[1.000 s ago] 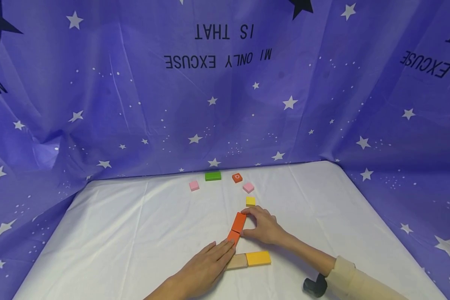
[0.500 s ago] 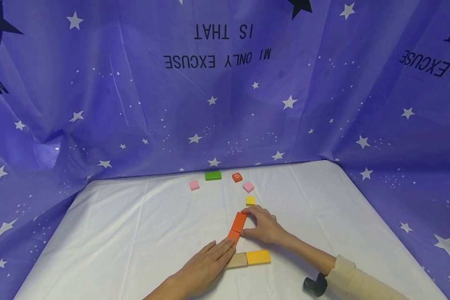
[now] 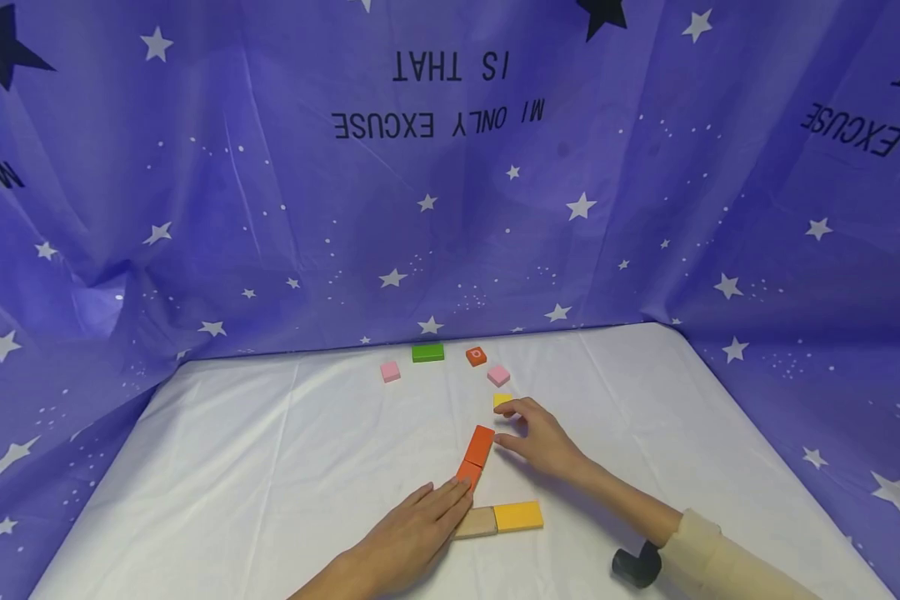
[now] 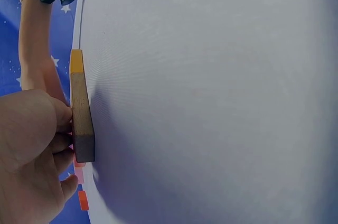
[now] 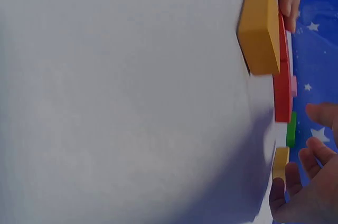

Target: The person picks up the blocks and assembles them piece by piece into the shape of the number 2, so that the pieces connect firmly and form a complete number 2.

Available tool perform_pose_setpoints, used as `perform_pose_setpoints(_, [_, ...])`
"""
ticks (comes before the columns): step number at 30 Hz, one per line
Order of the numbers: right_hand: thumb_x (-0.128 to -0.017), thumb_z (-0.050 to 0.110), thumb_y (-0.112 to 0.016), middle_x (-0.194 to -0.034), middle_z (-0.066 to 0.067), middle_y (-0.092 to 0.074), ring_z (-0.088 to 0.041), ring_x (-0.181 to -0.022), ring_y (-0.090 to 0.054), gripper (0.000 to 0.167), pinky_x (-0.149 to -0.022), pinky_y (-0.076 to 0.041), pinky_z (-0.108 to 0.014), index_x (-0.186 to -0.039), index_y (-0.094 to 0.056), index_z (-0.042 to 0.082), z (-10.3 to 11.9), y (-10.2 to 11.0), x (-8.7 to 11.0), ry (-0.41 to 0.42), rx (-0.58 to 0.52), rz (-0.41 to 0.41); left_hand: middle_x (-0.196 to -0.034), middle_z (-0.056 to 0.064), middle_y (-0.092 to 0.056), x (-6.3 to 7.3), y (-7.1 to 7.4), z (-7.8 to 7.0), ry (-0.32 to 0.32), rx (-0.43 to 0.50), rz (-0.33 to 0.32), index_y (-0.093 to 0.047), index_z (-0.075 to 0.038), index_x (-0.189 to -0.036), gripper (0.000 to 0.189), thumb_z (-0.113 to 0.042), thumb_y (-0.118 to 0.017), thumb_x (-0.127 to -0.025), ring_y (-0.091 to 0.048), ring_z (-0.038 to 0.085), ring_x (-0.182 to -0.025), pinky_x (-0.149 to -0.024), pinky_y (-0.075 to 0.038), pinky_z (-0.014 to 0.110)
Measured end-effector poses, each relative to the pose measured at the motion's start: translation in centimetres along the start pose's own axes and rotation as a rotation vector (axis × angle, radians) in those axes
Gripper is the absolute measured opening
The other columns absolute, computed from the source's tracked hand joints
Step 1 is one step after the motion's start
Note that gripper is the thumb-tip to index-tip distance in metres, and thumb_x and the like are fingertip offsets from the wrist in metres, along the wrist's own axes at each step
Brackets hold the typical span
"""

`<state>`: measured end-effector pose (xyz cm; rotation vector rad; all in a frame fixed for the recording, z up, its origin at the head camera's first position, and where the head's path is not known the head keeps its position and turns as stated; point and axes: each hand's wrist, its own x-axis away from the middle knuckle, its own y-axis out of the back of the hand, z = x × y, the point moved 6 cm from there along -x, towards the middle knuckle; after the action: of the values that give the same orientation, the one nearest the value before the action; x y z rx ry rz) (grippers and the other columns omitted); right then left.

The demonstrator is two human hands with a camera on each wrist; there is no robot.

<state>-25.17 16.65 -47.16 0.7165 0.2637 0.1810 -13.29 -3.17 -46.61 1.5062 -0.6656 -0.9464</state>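
Observation:
Two red-orange rectangular blocks lie end to end in a slanted line in the head view: a far block (image 3: 480,446) and a near block (image 3: 468,475). The fingers of my left hand (image 3: 416,533) lie straight, tips on the near block. My right hand (image 3: 543,437) is just beyond the far block, thumb and fingers apart, holding nothing. Its index fingertip overlaps a small yellow block (image 3: 502,401). Beside my left hand, a plain wooden block (image 3: 477,522) lies end to end with a yellow-orange block (image 3: 518,516); the left hand hides part of the wooden one.
Farther back on the white-covered table (image 3: 232,467) are a green block (image 3: 427,353), a left pink block (image 3: 390,372), a right pink block (image 3: 498,376) and an orange block (image 3: 476,357) with a white mark. A purple starry curtain (image 3: 457,242) hangs behind.
My right hand has come off the far red-orange block and shifted slightly away to the right, its index finger now over the small yellow block. The left hand stays in place.

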Motion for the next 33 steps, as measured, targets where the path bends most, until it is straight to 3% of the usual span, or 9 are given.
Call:
perform_pose_setpoints(5, [-0.083, 0.01, -0.081, -0.117, -0.005, -0.063, -0.025, -0.103, -0.059, 0.038, -0.093, -0.05, -0.043, -0.119, -0.068, 0.006, -0.8, 0.9, -0.7, -0.014, -0.003, -0.04, -0.151, 0.012, -0.045, 0.0, -0.1, 0.1, -0.001, -0.009, 0.003, -0.049, -0.001, -0.146, 0.047, -0.018, -0.055, -0.102, -0.041, 0.022, -0.14, -0.107, -0.041, 0.043])
perform_pose_setpoints(14, [-0.083, 0.008, -0.081, -0.127, -0.012, -0.061, -0.029, -0.108, -0.06, 0.043, -0.095, -0.049, -0.046, -0.123, -0.067, 0.005, -2.4, 1.2, -1.6, -0.066, 0.025, -0.027, -0.151, 0.013, -0.045, 0.0, 0.0, 0.0, -0.003, 0.003, -0.001, -0.049, 0.0, -0.145, 0.047, -0.018, -0.055, -0.102, -0.042, 0.023, -0.139, -0.107, -0.041, 0.043])
perform_pose_setpoints(24, [-0.084, 0.009, -0.079, -0.125, -0.013, -0.061, -0.026, -0.103, -0.059, 0.047, -0.091, -0.05, -0.044, -0.128, -0.064, 0.004, -3.0, 1.1, -2.5, -0.049, 0.067, -0.001, -0.151, 0.012, -0.046, 0.0, 0.1, -0.1, 0.004, -0.008, -0.009, -0.05, 0.0, -0.145, 0.046, -0.017, -0.054, -0.102, -0.043, 0.023, -0.139, -0.107, -0.041, 0.042])
perform_pose_setpoints(33, [-0.085, 0.008, -0.078, -0.113, -0.009, -0.064, -0.021, -0.095, -0.057, 0.038, -0.085, -0.049, -0.04, -0.121, -0.067, 0.004, -3.2, 1.1, -3.2, -0.044, 0.104, -0.003, -0.15, 0.012, -0.046, 0.0, 0.1, 0.0, 0.001, -0.01, -0.017, -0.05, -0.001, -0.145, 0.046, -0.017, -0.055, -0.102, -0.043, 0.023, -0.138, -0.106, -0.042, 0.042])
